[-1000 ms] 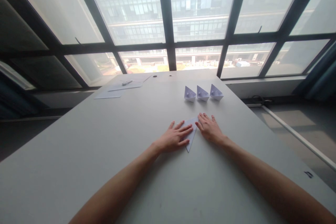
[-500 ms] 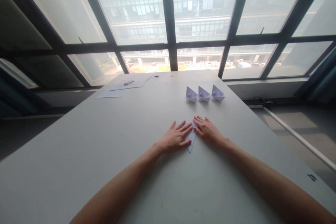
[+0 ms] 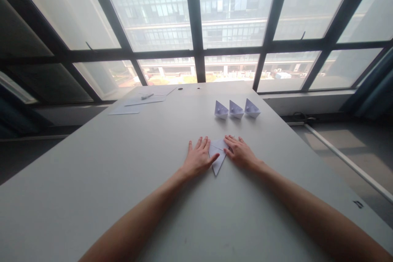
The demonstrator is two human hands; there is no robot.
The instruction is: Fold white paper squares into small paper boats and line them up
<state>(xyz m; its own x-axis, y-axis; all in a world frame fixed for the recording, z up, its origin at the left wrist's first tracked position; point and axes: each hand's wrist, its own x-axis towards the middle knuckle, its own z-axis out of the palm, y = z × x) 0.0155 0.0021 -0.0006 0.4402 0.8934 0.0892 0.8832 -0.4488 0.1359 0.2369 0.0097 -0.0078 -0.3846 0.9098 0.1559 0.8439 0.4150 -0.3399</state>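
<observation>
A folded piece of white paper [image 3: 217,156] lies flat on the white table, with its pointed end toward me and crease lines across its upper part. My left hand [image 3: 199,156] rests at its left edge, fingers stretched forward and the thumb lying on the paper. On the opposite side, my right hand [image 3: 240,151] lies flat with its fingertips on the paper's upper right edge. Both hands are open. Beyond them stand three folded paper shapes in a row: a left one [image 3: 221,110], a middle one [image 3: 236,110] and a right one [image 3: 252,109].
Flat white sheets [image 3: 125,109] lie at the table's far left, with a small pale object [image 3: 147,96] on top. The white table [image 3: 107,163] reaches back to tall dark-framed windows. A small dark mark [image 3: 357,204] sits near its right edge.
My left hand has moved left off the paper's middle to its left edge, uncovering more of the creased surface. My right hand stays nearly in place. The view has shifted slightly.
</observation>
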